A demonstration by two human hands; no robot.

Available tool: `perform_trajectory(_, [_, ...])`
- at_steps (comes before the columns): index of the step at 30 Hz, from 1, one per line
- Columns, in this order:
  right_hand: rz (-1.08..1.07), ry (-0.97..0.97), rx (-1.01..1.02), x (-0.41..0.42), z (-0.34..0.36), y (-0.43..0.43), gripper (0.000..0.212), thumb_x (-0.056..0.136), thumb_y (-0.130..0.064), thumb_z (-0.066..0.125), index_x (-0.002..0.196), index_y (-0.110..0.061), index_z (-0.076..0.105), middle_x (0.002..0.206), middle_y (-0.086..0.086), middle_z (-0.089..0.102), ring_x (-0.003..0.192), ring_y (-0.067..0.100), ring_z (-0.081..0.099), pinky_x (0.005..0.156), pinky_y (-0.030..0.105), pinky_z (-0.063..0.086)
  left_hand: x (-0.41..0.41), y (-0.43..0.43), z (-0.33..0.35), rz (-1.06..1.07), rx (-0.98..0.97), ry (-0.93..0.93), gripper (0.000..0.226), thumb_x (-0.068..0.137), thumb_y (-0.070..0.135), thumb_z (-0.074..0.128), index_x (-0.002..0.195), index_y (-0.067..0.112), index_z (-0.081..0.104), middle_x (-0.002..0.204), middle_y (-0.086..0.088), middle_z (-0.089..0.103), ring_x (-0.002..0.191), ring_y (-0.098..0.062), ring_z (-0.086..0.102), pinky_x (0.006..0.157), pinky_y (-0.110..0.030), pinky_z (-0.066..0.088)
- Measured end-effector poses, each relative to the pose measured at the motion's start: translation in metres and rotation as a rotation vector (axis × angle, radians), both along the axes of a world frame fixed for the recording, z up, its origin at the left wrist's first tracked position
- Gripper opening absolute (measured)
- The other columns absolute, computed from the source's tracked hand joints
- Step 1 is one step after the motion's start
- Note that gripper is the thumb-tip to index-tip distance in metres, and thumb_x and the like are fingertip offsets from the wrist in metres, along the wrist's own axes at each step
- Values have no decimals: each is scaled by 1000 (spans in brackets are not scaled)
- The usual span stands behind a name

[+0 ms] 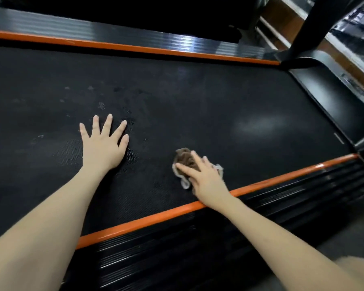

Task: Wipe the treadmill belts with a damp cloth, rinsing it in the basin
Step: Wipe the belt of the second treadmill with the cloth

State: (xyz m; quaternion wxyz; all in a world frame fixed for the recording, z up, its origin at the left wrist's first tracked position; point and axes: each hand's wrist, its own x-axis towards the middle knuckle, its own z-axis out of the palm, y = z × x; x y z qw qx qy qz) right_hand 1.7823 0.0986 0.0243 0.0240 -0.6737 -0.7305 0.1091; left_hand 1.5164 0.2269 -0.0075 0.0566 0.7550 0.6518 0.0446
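A black textured treadmill belt [198, 106] fills the view, with wet dark spots near its middle. My left hand [103, 143] lies flat on the belt with its fingers spread. My right hand [202, 177] presses straight fingers down on a crumpled brown and white cloth [184, 158] near the belt's near edge. The cloth is bunched under my palm, and only its far and left parts show.
Orange strips [156, 213] run along both long sides of the belt, each with a ribbed black side rail [240, 223] outside it. The black motor cover and upright [324, 87] stand at the right. Another dark machine [135, 13] lies beyond the far rail. No basin shows.
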Motion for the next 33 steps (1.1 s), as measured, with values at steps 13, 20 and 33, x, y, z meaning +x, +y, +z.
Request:
perform_trajectory(13, [82,173,-82,-80,21,-19,58,100,-15,37,143,-50,21,159,-1,10,143,40,8,113,59,10,3,1,-2,15,16,9,54,97,53,14,149,39,16,160,-2,8,146,-32,-2,113,-58,-6])
perform_trajectory(20, [-45,575,25,-30,79,1,62,92,-19,55,134,-57,30,136,-13,53,125,6,47,108,25,34,4,-1,0,26,-1,20,53,97,53,15,149,41,15,160,0,8,146,-31,-2,114,-57,-6])
perform_trajectory(33, [334,-36,207,-7,-8,49,40,92,-44,36,121,-35,62,140,14,48,129,43,42,92,69,38,6,-1,0,41,33,21,52,98,51,20,149,40,19,160,0,11,147,-30,1,114,-55,-4])
